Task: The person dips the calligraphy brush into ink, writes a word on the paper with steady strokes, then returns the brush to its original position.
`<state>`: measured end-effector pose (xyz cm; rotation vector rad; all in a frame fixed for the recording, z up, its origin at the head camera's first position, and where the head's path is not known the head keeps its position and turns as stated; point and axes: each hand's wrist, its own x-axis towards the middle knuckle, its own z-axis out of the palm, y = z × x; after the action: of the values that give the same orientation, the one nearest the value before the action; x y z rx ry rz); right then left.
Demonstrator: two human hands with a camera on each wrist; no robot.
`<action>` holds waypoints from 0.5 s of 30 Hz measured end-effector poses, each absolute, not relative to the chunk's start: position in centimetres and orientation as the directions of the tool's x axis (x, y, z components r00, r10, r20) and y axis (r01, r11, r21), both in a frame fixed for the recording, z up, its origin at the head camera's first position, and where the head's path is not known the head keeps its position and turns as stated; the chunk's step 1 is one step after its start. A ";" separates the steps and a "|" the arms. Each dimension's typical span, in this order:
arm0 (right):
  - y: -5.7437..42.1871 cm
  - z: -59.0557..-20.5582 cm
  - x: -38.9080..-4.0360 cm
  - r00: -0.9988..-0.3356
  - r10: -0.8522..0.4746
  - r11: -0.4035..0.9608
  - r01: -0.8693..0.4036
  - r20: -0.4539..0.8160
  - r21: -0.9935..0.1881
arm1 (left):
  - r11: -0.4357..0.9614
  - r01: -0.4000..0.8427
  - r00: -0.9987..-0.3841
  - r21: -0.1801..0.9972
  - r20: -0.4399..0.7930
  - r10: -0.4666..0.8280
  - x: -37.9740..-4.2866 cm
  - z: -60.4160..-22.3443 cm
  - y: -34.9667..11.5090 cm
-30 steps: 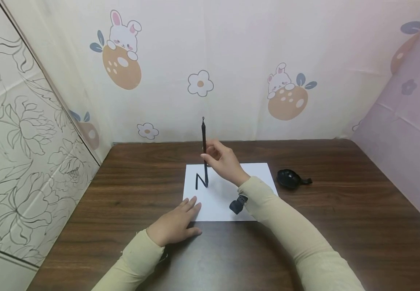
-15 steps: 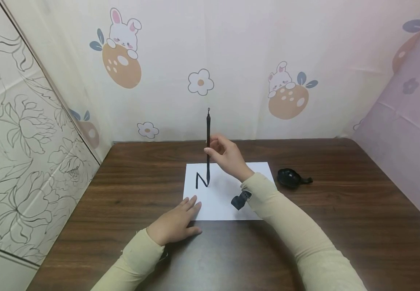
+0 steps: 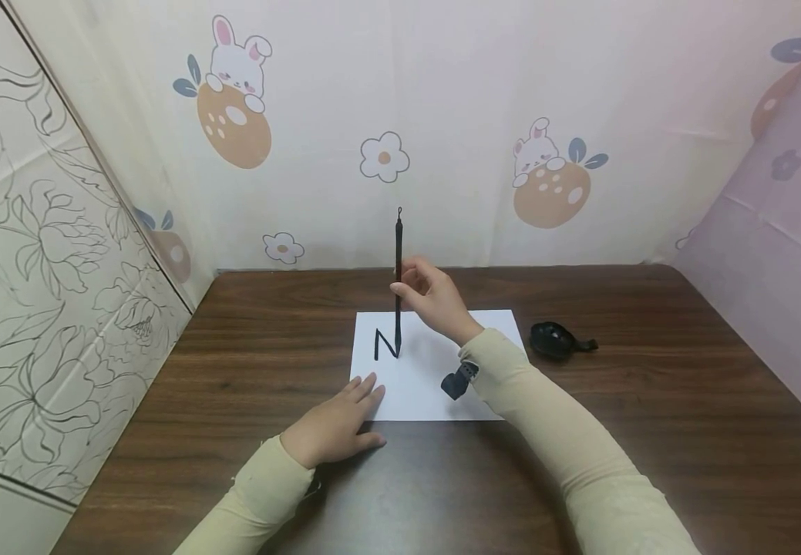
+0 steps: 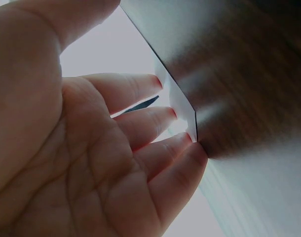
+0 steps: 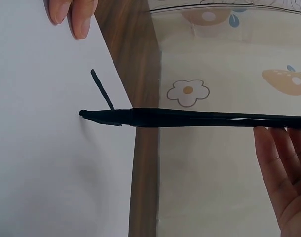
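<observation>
Currently, everything is arranged around one landmark, a rectangular sheet of white paper (image 3: 414, 393), which lies flat on the dark brown wood-grain table (image 3: 254, 339). With my right hand (image 3: 436, 301) I hold a long, thin black brush (image 3: 398, 247), which has a small loop at its upper end; the thumb and fingers are closed in a pinch on its shaft. The brush stands almost upright over the left half of the paper, and its tip seems to touch the sheet. Just there, on the paper, is a black painted mark (image 3: 375, 347), one straight stroke joined to a slanting one, and the tip is at the lower end of the slanting one. Whether more paint is behind the brush, I cannot tell.

My left hand (image 3: 334, 428) is opened, with extended fingers, and it grips nothing; the fingertips rest on the near left corner of the paper, while the thumb is off its near edge. To the right of the paper, near but apart from it, is a small glossy black dish with a short stem (image 3: 550, 341). Beyond the paper's far edge hangs a pale curtain with rabbits and flowers (image 3: 456, 77).
</observation>
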<state>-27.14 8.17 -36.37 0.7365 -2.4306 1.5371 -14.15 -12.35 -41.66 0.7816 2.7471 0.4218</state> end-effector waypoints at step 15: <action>8.2 -36.9 -27.6 -0.878 -0.293 0.354 -0.467 0.378 -0.810 | 0.815 0.470 -0.824 0.340 -0.162 0.543 -14.2 -41.9 -12.4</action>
<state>-27.58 8.17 -36.85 0.6931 -2.4430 1.5481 -14.21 -12.40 -41.92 0.7802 2.7479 0.4192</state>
